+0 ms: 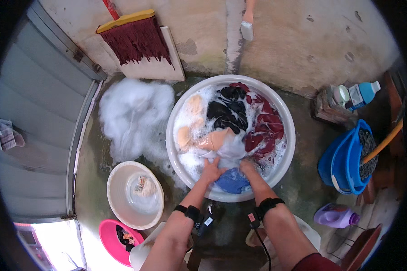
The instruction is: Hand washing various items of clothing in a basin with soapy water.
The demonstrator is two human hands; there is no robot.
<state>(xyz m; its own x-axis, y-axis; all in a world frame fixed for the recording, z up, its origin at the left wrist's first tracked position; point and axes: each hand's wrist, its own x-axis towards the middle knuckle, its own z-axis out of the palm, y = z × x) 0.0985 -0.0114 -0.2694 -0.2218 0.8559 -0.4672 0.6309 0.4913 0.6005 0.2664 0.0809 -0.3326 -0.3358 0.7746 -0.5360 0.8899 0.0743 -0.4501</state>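
Observation:
A large white round basin [290,135] holds soapy water and wet clothes. My left hand [213,171] is at the near side of the basin, fingers spread over a pale wet cloth [232,150]; whether it grips the cloth is unclear. My right hand [247,166] is partly under the suds, its fingers hidden, beside the same cloth. Just below the hands floats a blue cloth [233,181]. A peach cloth [215,139] lies beyond them, black cloth [227,110] farther back, dark red cloth [266,130] along the right, and pale orange cloth [184,136] at the left.
Foam [135,115] covers floor at left. A cream basin [113,203] and a pink basin [105,237] hold cloths. A fringed mop [135,40] leans on the wall. At right are a blue bucket [335,166], a purple jug [335,215] and a blue bottle [366,93].

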